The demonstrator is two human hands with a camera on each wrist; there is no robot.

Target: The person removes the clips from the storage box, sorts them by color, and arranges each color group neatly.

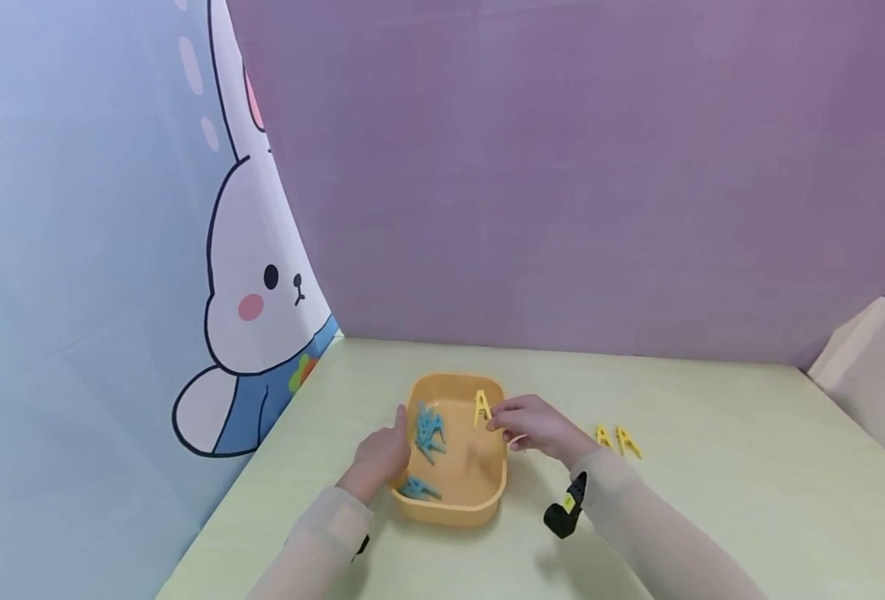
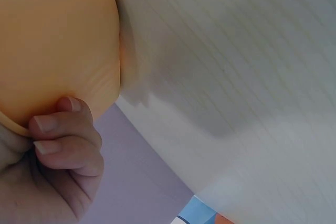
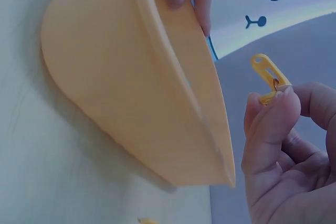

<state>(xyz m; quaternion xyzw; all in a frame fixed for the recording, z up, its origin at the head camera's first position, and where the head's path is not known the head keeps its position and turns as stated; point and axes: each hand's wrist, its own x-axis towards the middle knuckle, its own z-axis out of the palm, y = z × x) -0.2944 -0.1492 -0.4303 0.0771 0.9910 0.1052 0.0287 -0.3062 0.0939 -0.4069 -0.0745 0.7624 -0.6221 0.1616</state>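
In the middle of the head view, slightly right of the frame's centre, the right hand [image 1: 534, 427] holds one yellow clothespin [image 1: 481, 405] in a pinch between the thumb and a finger. The tips are closed upon it, while the other fingers bend loosely and hold nothing that I can see. The clothespin is in the air, above the right part of the orange basin [image 1: 467, 477], and does not seem to touch it. The left hand [image 1: 382, 457] grips the wall of this basin at its left side, with fingers curled on the outer surface.

Inside the basin, along the left side, blue clothespins [image 1: 429, 429] lie in a loose heap; some others are in its lower left corner. On the desk [image 1: 720, 467], in the right half of the frame, two yellow clothespins [image 1: 628, 442] lie just beside each other.

I judge the held clothespin to be very light, of stiff and smooth plastic, not fragile, but a little slippery because it is so narrow. The metal spring [image 3: 275, 84] shows close to the fingertips. Holding a leg near this spring should be secure; a strong squeeze on both leg ends would probably open it. The basin appears light and somewhat flexible, so its rim is a good place to grip.
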